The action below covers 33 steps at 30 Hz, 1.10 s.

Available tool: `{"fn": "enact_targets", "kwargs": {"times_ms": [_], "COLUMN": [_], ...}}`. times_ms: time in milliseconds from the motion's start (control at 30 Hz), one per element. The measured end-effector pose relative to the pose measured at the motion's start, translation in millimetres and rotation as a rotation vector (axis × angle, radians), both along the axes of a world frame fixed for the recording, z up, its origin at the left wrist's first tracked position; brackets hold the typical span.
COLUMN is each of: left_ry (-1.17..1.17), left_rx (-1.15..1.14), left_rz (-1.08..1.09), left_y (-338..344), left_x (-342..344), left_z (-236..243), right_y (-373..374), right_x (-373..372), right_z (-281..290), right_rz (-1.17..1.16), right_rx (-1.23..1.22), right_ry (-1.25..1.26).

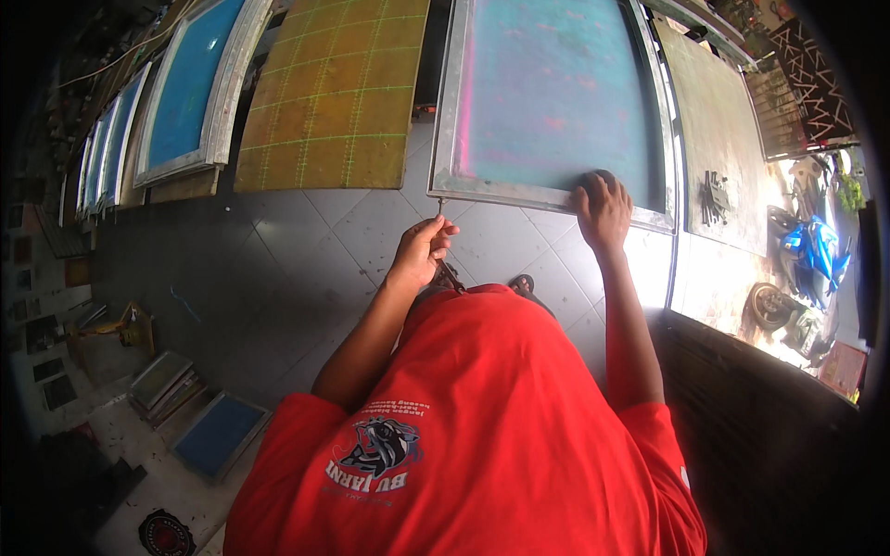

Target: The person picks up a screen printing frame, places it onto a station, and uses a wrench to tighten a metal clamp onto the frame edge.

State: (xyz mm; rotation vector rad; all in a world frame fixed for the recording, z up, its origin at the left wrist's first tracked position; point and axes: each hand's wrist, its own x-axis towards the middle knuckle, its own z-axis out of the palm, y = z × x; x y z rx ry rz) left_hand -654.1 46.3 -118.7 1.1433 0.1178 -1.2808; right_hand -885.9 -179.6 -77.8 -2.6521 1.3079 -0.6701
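Observation:
A large screen-printing frame (pixel 519 192) lies in front of me, its metal rim around a pale blue-violet mesh (pixel 556 102) with a pink streak along the left side. My right hand (pixel 604 206) is closed over the near rail, right of the middle, with fingers bent over the edge onto the mesh side. Just below the frame's near left corner, my left hand (pixel 425 248) pinches a thin metal rod-like piece (pixel 440 206) that stands up toward the rail. Its lower end is hidden in my fingers, and its exact kind is unclear.
Left of the frame is a yellow-brown board (pixel 329 102) with green grid lines. Beyond it stand blue-mesh screens (pixel 190 83). A pale board (pixel 709 130) with small dark pieces is at right. More frames (pixel 222 431) lie lower left; a blue motorcycle (pixel 816 255) stands far right.

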Motion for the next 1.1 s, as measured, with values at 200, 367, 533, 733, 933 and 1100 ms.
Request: {"fn": "enact_targets", "kwargs": {"times_ms": [200,367,533,733,933,1100], "left_ry": [0.239,-0.547,-1.088,-0.928,-0.628,-0.605], "left_rx": [-0.068,0.219,0.213,0.274,0.288,0.324], "left_rz": [-0.043,-0.050,-0.230,-0.463,-0.590,-0.650], "left_y": [8,7,-16,-37,-51,-50], "left_x": [7,6,50,79,89,99], "left_z": [-4,30,39,57,47,42], "right_y": [6,88,114,135,135,141], "right_x": [3,45,119,140,148,146], "right_z": [11,28,-14,-51,-72,-43], "right_rz": [0.056,0.108,0.165,0.101,0.066,0.018], "right_rx": [-0.031,1.071,1.956,2.081,1.999,2.089], "right_ry": [-0.274,-0.485,-0.587,-0.890,-0.915,-0.956]}}
